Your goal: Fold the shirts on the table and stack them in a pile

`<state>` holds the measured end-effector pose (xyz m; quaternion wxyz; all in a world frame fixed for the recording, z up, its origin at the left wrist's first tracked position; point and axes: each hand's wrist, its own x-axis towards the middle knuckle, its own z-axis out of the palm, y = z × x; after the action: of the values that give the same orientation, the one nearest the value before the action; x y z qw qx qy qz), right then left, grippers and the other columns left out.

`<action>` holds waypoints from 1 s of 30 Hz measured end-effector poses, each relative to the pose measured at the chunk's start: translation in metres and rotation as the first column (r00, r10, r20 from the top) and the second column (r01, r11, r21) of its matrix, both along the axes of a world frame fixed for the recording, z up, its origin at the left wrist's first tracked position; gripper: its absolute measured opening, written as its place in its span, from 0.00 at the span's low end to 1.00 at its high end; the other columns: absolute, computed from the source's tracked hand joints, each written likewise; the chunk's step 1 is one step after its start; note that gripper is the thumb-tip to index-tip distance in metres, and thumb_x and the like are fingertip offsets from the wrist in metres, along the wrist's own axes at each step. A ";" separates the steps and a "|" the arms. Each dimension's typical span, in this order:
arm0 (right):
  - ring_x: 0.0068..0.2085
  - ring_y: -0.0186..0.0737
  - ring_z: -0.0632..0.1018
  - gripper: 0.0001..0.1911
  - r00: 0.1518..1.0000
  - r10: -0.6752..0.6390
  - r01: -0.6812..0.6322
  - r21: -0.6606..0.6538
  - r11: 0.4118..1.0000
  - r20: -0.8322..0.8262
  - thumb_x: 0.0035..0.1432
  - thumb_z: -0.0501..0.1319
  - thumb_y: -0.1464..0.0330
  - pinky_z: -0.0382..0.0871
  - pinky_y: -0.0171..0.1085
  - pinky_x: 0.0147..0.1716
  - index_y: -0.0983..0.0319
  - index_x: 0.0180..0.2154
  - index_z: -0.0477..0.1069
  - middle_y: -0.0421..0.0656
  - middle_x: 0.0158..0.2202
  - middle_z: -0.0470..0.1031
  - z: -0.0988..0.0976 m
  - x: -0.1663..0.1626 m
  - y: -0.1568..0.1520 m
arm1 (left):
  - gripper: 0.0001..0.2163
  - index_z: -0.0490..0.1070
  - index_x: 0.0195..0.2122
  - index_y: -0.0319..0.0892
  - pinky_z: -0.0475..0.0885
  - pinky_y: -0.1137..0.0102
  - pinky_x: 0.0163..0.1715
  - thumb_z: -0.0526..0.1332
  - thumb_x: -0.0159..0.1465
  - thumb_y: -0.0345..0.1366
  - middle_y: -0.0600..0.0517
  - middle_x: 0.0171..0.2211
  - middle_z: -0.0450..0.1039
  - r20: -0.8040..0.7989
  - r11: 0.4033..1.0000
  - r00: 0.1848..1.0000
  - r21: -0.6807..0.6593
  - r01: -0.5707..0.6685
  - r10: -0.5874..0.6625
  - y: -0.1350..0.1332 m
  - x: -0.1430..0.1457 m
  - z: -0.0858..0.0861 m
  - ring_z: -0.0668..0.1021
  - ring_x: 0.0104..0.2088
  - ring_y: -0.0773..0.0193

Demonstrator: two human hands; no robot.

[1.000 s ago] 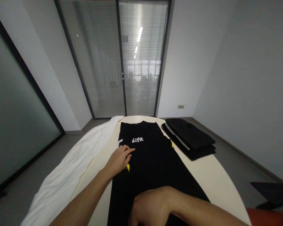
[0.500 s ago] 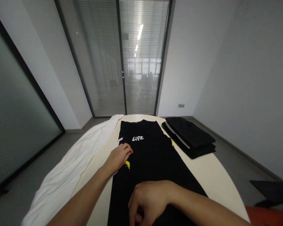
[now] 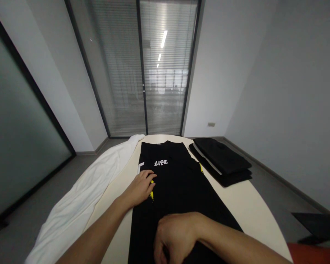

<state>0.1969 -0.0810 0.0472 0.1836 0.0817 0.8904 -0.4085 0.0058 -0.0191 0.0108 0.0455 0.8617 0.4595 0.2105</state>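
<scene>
A black shirt (image 3: 176,183) with white "3517"-like lettering lies stretched lengthwise on the table, with white and yellow print at its left edge. My left hand (image 3: 142,186) rests on that edge beside the yellow print, palm down, fingers stretched and slightly apart. Lower down, my right hand (image 3: 176,236) is bent at the wrist over the near part of the shirt. Its fingers curl inward, and their tips are cut off by the bottom of the view, so whatever they pinch is hidden.
A white garment (image 3: 99,176) drapes along the left side of the pale round-edged table (image 3: 257,205). Folded black clothes (image 3: 222,157) are stacked at the right. Beyond the right edge are a dark chair part (image 3: 319,223) and something orange-red (image 3: 313,253).
My left hand's fingers have loosened and spread, and more yellow print shows beside them. The shirt's left edge lies slightly farther right. My right hand has shifted a little right.
</scene>
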 end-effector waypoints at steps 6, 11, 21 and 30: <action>0.28 0.28 0.75 0.08 0.986 -0.091 0.128 -0.297 0.946 0.136 0.49 0.70 0.68 0.67 0.25 0.31 0.61 0.35 0.78 0.32 0.28 0.75 0.022 0.001 0.013 | 0.19 0.64 0.61 0.41 0.60 0.56 0.64 0.52 0.71 0.40 0.43 0.62 0.65 -0.035 0.998 0.999 -0.068 0.004 -0.006 -0.003 -0.006 0.000 0.66 0.63 0.55; 0.23 0.27 0.70 0.15 0.937 -0.349 0.328 -0.302 0.895 -0.015 0.59 0.63 0.59 0.65 0.26 0.23 0.65 0.37 0.80 0.37 0.25 0.73 0.051 0.005 0.074 | 0.26 0.52 0.69 0.43 0.48 0.50 0.68 0.48 0.72 0.45 0.46 0.71 0.50 -0.165 0.974 0.985 -0.225 0.018 -0.056 -0.005 -0.012 0.003 0.50 0.71 0.52; 0.38 0.41 0.81 0.14 0.326 -0.854 0.938 0.249 0.240 -0.405 0.62 0.60 0.59 0.70 0.33 0.38 0.61 0.36 0.81 0.45 0.32 0.81 0.009 -0.043 0.199 | 0.28 0.45 0.72 0.47 0.45 0.47 0.67 0.42 0.73 0.51 0.50 0.72 0.44 -0.176 0.972 0.982 -0.235 0.028 -0.071 -0.006 -0.019 0.006 0.45 0.72 0.50; 0.48 0.49 0.79 0.15 0.213 -0.885 0.957 0.273 0.102 -0.414 0.61 0.60 0.56 0.69 0.42 0.47 0.59 0.40 0.78 0.46 0.43 0.81 -0.015 -0.091 0.229 | 0.27 0.45 0.72 0.49 0.45 0.44 0.67 0.43 0.73 0.48 0.51 0.72 0.45 -0.191 0.977 0.979 -0.211 0.023 -0.064 -0.006 -0.019 0.007 0.47 0.71 0.48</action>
<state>0.1063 0.1480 0.0323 -0.2038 0.6308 0.7207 -0.2027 -0.0130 -0.0248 0.0180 0.0940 0.8787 0.4622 0.0740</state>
